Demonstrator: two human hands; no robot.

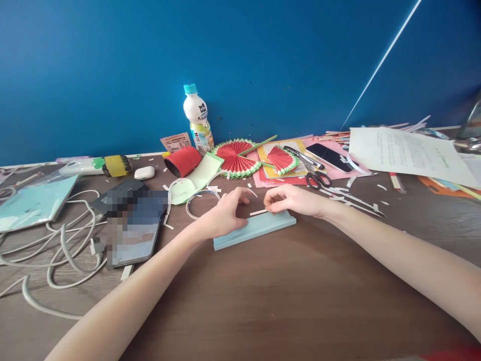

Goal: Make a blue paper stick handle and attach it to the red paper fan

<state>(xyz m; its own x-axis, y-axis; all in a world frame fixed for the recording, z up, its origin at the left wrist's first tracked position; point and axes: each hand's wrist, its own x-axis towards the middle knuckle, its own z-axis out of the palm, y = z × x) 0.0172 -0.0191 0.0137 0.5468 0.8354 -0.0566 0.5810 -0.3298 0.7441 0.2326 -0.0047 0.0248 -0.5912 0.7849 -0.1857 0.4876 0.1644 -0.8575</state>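
Note:
A light blue strip of folded paper (259, 228) lies slanted on the table in front of me. My left hand (226, 214) rests over its left end, thumb on the paper and fingers apart, curving past the far edge. Over the paper's right end, my right hand (291, 200) has its fingertips pinched together. A thin white strip (257, 213) runs left from those fingertips, along the far edge of the blue paper. What lies under the right fingers is partly hidden.
Beyond the hands are red-and-green pleated paper fans (235, 158), scissors (318, 179), a drink bottle (197, 120) and a red roll (183, 161). A phone (139, 230) and white cables (62, 250) lie left. Paper scraps (351, 200) and printed sheets (406, 155) are right.

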